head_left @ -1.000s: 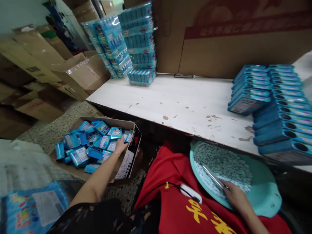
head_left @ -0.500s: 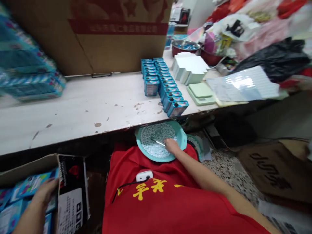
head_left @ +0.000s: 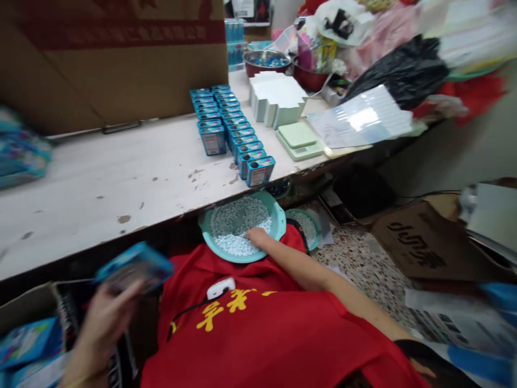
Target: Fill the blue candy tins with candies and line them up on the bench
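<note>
Blurred by motion, my left hand [head_left: 111, 307] grips a flat blue box [head_left: 139, 264] above the carton at lower left. Similar blue boxes [head_left: 28, 342] lie inside that open carton [head_left: 28, 302]. In front of my lap sits a turquoise basin [head_left: 278, 215] full of small white pellets [head_left: 238, 245]. My right hand [head_left: 258, 237] reaches into it, fingers closed and partly sunk in the pellets; what they hold is hidden. On the table stand two rows of small blue boxes [head_left: 260, 171] with dark round spots on their tops.
A pale green scale [head_left: 299, 143] and white stacked card blanks [head_left: 277, 94] are right of the rows. A large cardboard box [head_left: 121, 81] stands behind. Another basin of pellets [head_left: 305, 226] is under the table edge [head_left: 161, 226]. Bags and a plastic sleeve [head_left: 359, 116] cover the far right.
My left hand has lifted a blue box up out of the carton. The thin light-coloured handle at my right hand no longer shows. The view has turned right.
</note>
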Action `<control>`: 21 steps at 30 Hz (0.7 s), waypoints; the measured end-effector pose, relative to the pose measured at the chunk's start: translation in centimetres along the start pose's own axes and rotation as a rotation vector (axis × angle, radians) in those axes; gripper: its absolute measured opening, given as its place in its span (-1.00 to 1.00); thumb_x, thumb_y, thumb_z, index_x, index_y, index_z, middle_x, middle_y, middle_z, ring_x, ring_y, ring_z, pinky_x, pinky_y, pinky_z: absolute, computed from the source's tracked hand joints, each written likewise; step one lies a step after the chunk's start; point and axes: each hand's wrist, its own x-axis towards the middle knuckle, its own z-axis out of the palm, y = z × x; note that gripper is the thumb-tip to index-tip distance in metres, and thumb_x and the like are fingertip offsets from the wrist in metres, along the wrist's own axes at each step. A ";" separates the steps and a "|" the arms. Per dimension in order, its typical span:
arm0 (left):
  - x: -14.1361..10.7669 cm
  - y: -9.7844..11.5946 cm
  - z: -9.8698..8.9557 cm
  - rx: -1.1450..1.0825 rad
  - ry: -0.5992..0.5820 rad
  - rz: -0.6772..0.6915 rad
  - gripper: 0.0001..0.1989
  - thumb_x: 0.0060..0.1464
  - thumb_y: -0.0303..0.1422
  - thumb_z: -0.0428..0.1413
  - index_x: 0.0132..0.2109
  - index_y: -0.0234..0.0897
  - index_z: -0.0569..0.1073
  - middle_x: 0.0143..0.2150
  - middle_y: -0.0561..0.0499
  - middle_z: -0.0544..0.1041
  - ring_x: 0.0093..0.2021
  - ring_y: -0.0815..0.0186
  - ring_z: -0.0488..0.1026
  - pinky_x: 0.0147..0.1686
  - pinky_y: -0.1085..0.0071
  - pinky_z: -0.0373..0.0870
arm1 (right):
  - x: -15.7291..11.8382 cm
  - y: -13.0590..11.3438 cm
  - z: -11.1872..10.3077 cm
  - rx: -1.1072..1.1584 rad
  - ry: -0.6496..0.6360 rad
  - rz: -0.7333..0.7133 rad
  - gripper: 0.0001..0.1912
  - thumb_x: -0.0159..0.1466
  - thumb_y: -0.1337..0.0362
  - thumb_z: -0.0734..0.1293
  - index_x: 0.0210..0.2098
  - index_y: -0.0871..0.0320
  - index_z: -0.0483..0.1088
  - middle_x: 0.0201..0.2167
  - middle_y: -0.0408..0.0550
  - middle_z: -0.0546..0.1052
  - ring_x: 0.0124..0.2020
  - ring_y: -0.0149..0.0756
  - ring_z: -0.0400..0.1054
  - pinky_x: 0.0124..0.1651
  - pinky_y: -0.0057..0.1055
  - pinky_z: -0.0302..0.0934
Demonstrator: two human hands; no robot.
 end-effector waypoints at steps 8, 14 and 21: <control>3.9 6.6 14.7 -0.068 -0.308 0.341 -0.47 -0.28 -0.26 0.25 -0.10 -0.29 0.31 -0.16 -0.07 0.49 -0.19 0.22 0.46 -0.10 0.21 0.38 | 1.4 2.1 -1.0 0.258 -0.066 -0.090 -0.65 0.01 0.52 0.21 -0.26 0.20 0.52 -0.36 -0.10 0.57 -0.37 -0.37 0.37 -0.33 -0.55 0.21; 6.4 5.6 15.7 0.131 -0.292 0.487 -0.56 -0.22 -0.32 0.19 -0.12 -0.28 0.32 -0.16 -0.02 0.45 -0.15 0.26 0.40 -0.07 0.31 0.30 | -1.3 3.2 -6.2 0.505 -0.073 -0.089 -0.58 0.04 0.40 0.20 -0.11 0.26 0.46 -0.60 -0.16 0.47 -0.65 -0.50 0.18 -0.60 -0.58 0.06; 7.8 5.6 19.6 0.339 -0.356 0.571 -0.57 -0.14 -0.35 0.10 -0.04 -0.23 0.28 -0.16 0.00 0.42 -0.17 0.27 0.36 -0.08 0.33 0.27 | -3.0 1.3 -13.3 0.629 -0.135 -0.180 -0.62 -0.04 0.37 0.27 -0.22 0.30 0.51 -0.64 -0.19 0.44 -0.64 -0.54 0.13 -0.57 -0.58 0.01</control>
